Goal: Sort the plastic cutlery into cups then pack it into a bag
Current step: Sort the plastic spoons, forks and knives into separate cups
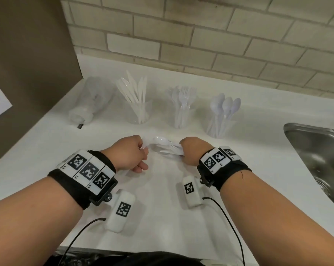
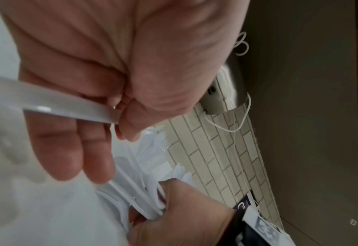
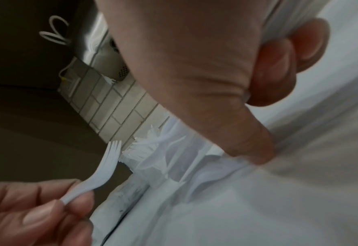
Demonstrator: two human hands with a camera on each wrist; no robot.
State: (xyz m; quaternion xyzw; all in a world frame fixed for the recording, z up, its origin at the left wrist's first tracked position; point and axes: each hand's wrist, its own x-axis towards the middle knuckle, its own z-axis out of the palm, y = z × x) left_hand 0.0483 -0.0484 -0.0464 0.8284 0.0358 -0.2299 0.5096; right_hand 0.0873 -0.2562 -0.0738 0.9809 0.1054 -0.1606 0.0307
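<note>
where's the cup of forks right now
In the head view the cup of forks stands mid-counter near the tiled wall, between the cup of knives on its left and the cup of spoons on its right.

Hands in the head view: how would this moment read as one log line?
left hand: pinches fork | right hand: grips cutlery bundle | cups: sorted knives, forks, spoons

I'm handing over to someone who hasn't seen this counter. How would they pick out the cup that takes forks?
Start at the steel sink on the right and look left along the white counter by the tiled wall: three clear cups stand in a row. The fork cup is the middle one, between the knife cup and the spoon cup nearest the sink. Tines show above its rim.
</note>
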